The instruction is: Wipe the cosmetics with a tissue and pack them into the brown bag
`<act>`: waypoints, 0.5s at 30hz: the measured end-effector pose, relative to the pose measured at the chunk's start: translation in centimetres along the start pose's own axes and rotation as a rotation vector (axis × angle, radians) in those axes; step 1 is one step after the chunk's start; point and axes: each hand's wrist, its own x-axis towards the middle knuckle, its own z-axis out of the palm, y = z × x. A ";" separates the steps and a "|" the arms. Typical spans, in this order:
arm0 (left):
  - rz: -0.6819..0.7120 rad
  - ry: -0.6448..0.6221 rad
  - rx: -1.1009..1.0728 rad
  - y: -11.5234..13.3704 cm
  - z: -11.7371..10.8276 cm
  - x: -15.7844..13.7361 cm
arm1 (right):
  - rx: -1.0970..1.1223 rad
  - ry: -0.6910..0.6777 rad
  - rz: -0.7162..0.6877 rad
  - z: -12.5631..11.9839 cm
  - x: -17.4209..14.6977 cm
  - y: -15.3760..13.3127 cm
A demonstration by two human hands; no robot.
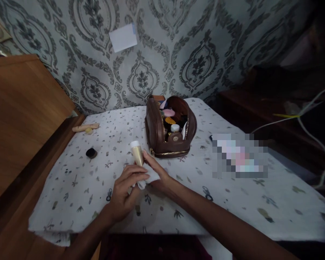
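Observation:
A small gold tube with a white cap [137, 154] stands up from between my two hands, tilted slightly left. Around its lower part is a crumpled white cloth or tissue [151, 176]; which of the two it is I cannot tell. The fingers of my left hand [126, 186] are bent over the white cloth, in front of the tube's lower end. My right hand [159, 172] is closed around the tube from the right, its thumb lying along the side. Just beyond my hands sits an open brown toiletry bag [166, 141] packed with several items, among them a white-capped container [175, 128].
A patterned white sheet [97, 195] covers the table. On its left lie a small dark jar [91, 153], a beige tube [88, 127] and a yellowish round item [89, 131]. A pixelated object [239, 153] lies right. Wooden furniture [24, 108] borders the left; a pale cable [319, 144] hangs right.

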 end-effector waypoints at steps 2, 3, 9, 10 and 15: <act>-0.091 0.075 -0.033 -0.2 -0.3 0.5 | 0.180 -0.027 0.074 0.0 0.0 0.1; -0.134 0.124 -0.031 -0.4 -0.5 0.9 | 0.241 -0.037 0.104 0.0 0.0 0.2; -0.331 0.314 0.101 -2.9 -1.5 2.5 | 0.307 -0.134 0.144 0.1 0.3 0.5; -0.358 0.309 0.115 -3.2 -1.7 2.6 | 0.307 -0.157 0.122 0.2 0.2 0.4; -0.379 0.204 0.092 -3.9 -2.8 2.3 | 0.193 -0.195 0.000 0.4 -0.2 0.6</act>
